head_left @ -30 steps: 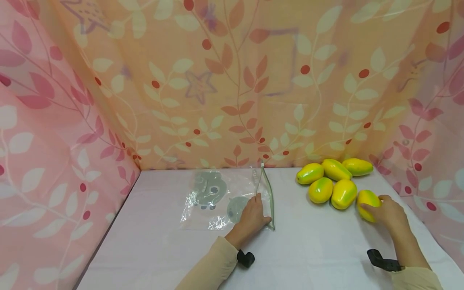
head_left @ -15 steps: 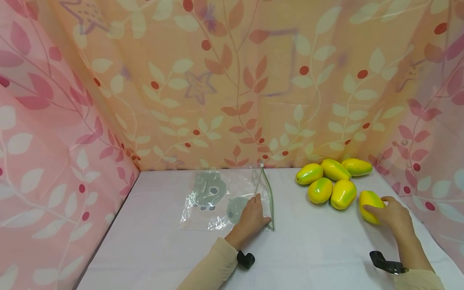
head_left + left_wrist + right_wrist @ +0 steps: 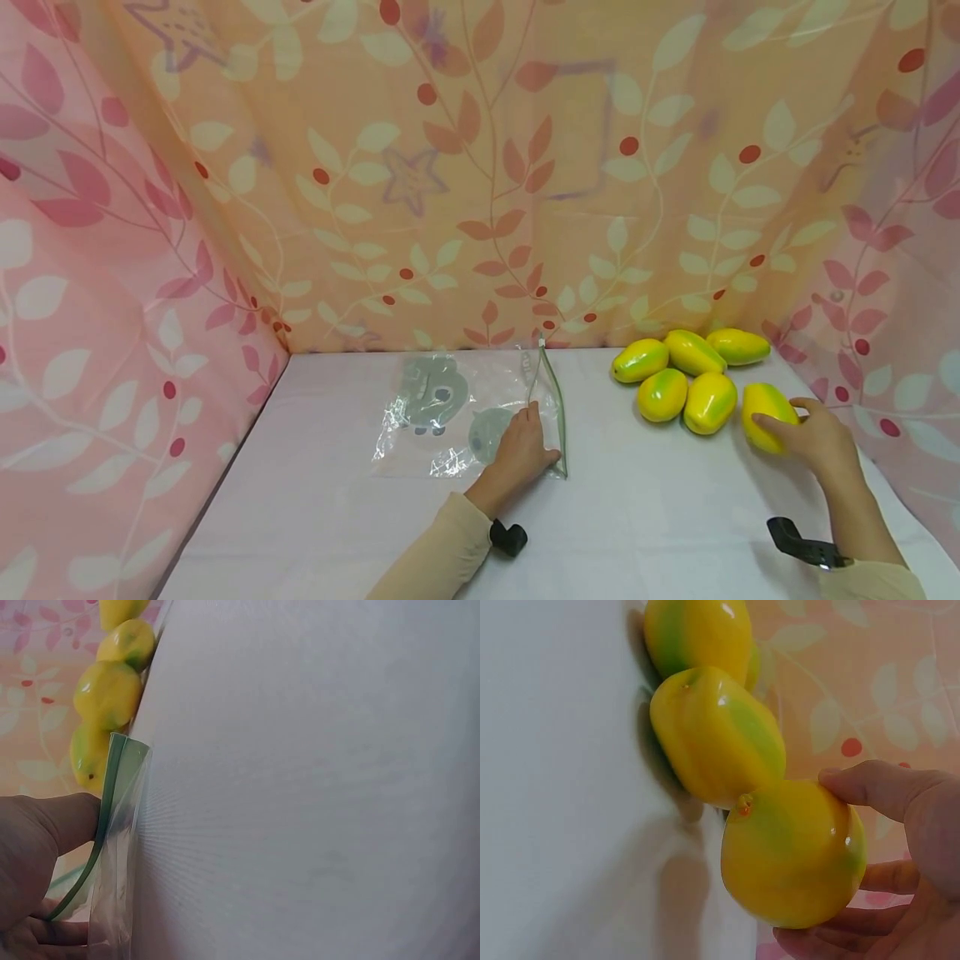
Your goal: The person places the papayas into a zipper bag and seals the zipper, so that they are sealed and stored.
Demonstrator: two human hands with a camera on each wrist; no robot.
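Observation:
A glossy yellow-green mango (image 3: 770,417) is held by my right hand (image 3: 821,437), thumb on one side and fingers on the other. In the right wrist view, this mango (image 3: 791,859) hangs off the tabletop, its shadow apart from it. Several more mangoes (image 3: 710,402) lie grouped behind and to its left. On the table lies a clear zip bag (image 3: 442,446) with grey-green cartoon prints, its green zip edge (image 3: 562,417) facing right. My left hand (image 3: 517,454) grips the bag at its mouth. The left wrist view shows its thumb against the green strip (image 3: 107,802).
A white cloth covers the table (image 3: 622,517). Leaf-patterned curtains stand along the back (image 3: 450,250) and both sides. Black camera mounts (image 3: 508,537) sit on both wrists.
My right hand has shifted slightly to the right, then raised the mango off the table. My left hand and the bag have stayed put.

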